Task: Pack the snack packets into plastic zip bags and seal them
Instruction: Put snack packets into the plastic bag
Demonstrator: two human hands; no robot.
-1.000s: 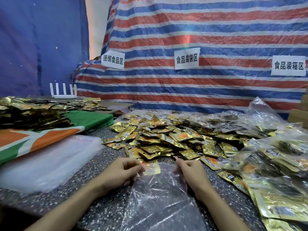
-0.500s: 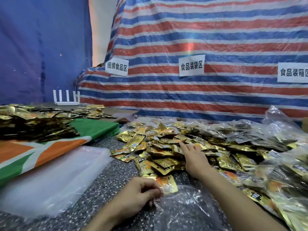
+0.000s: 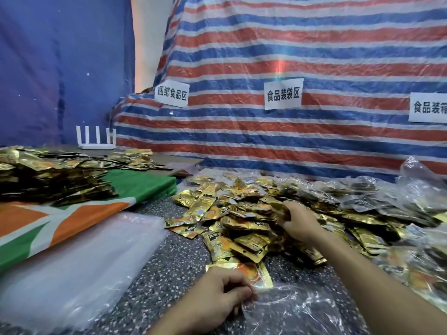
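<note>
At nine o'clock a heap of gold packets lies on a green, orange and white cloth, with a white router behind it. At seven o'clock is a stack of empty clear bags on the speckled table. On the striped tarp, paper signs read 捆绑食品区 at eleven o'clock, 食品装袋区 at one and 食品装箱, cut off, at two. At six o'clock the left hand pinches the mouth of a clear zip bag, where a gold-and-orange snack packet lies; its print is too blurred to read. The pile of snack packets fills the middle. The right hand rests on it, fingers curled round a loose packet. Filled bags lie at three o'clock.
</note>
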